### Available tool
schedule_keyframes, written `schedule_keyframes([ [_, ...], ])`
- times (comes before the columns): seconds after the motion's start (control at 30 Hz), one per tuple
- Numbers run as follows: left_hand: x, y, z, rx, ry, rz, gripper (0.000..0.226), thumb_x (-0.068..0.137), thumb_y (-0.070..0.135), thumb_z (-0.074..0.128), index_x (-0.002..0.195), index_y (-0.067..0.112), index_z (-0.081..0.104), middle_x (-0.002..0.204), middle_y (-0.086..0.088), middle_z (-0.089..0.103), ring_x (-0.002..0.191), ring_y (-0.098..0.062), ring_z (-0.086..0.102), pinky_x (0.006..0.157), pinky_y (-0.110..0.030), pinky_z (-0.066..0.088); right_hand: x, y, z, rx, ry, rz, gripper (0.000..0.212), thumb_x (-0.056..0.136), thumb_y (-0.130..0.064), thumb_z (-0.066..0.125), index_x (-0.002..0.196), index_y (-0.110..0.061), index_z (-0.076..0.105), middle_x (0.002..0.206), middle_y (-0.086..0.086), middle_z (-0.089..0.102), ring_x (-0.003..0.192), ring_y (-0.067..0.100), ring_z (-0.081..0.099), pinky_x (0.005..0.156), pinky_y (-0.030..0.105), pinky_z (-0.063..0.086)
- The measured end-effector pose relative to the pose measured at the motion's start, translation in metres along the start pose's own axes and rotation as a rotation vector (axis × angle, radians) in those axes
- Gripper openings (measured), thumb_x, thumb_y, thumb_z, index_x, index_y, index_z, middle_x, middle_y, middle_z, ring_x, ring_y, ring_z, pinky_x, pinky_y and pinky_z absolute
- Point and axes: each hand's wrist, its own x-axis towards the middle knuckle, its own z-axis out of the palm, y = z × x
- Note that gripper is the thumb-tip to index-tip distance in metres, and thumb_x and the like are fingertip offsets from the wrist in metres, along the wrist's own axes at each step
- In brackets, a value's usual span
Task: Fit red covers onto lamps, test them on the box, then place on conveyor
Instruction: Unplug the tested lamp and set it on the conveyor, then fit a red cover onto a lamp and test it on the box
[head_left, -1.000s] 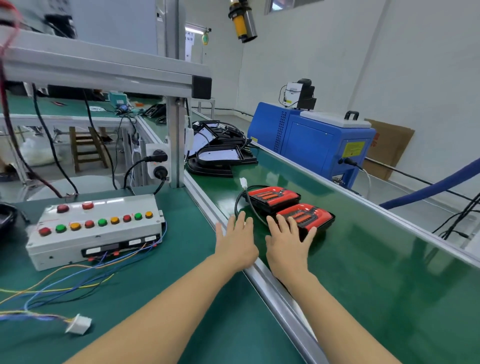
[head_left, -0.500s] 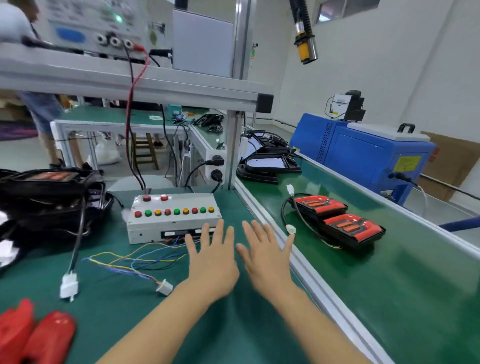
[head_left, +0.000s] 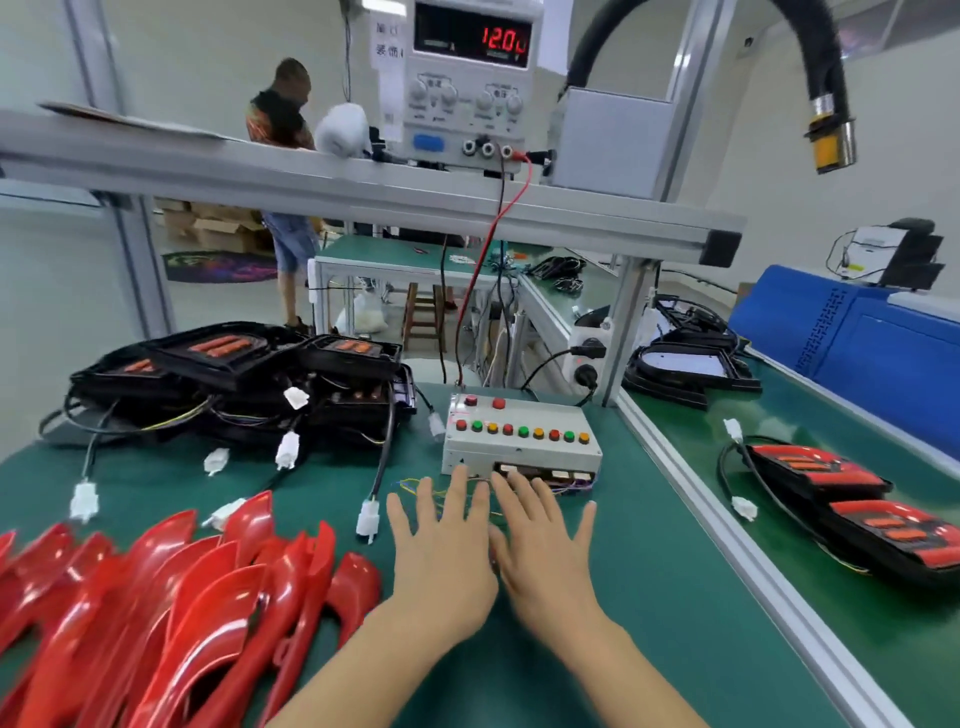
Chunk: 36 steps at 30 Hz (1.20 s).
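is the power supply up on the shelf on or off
On: the power supply display glows with red digits that read about 12.0.

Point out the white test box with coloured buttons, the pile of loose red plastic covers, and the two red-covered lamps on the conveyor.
White test box (head_left: 519, 441): head view, top panel.
Red plastic covers (head_left: 171, 597): head view, pile's middle.
Red-covered lamps (head_left: 841, 499): head view, between them.

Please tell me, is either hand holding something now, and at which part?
Nothing is held. The left hand and right hand are both open, fingers spread, over the green table in front of the test box.
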Motion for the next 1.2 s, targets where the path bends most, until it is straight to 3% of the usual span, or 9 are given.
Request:
schedule_keyframes([
  [0.3, -0.005, -0.033, -0.014, 0.011, 0.049, 0.008, 0.064, 0.098, 0.024, 0.036, 0.152, 0.021, 0.002, 0.16, -0.001, -0.008, 0.146, -0.027, -0.01, 0.115, -0.052, -0.006, 0.007, -0.028, 0.015, -0.009, -0.039, -0.044, 0.056, 0.105, -0.039, 0.022, 0.154, -0.035, -0.004, 0.162, -0.015, -0.008, 0.149, 0.009, -0.01, 0.113, 0.059, -0.013],
  [0.73, 0.048, -0.094, -0.074, -0.004, 0.402, -0.024, 0.059, 0.091, 0.019, 0.046, 0.146, 0.023, 0.025, 0.156, 0.003, 0.019, 0.145, -0.02, 0.008, 0.116, -0.045, 0.003, 0.008, -0.027, 0.031, 0.013, -0.132, 0.004, 0.055, 0.103, -0.052, 0.02, 0.152, -0.043, -0.003, 0.161, -0.017, -0.004, 0.149, 0.005, -0.004, 0.115, 0.053, -0.014],
  [0.97, 0.072, -0.116, -0.086, 0.049, 0.507, -0.059, 0.065, 0.091, 0.017, 0.047, 0.15, 0.022, 0.018, 0.158, 0.0, 0.014, 0.145, -0.022, 0.007, 0.116, -0.047, 0.004, 0.012, -0.028, 0.026, 0.036, -0.087, 0.001, 0.055, 0.1, -0.057, 0.018, 0.15, -0.046, -0.001, 0.16, -0.02, -0.001, 0.148, 0.002, -0.003, 0.115, 0.051, -0.015],
  [1.2, 0.092, -0.13, -0.086, 0.096, 0.452, -0.062, 0.064, 0.093, 0.015, 0.046, 0.15, 0.019, 0.016, 0.154, 0.0, 0.025, 0.144, -0.023, 0.016, 0.116, -0.051, 0.004, 0.017, -0.032, 0.02, 0.064, -0.041, -0.033, 0.054, 0.1, -0.057, 0.019, 0.15, -0.047, 0.002, 0.158, -0.023, 0.007, 0.147, 0.0, -0.001, 0.115, 0.047, -0.017],
])
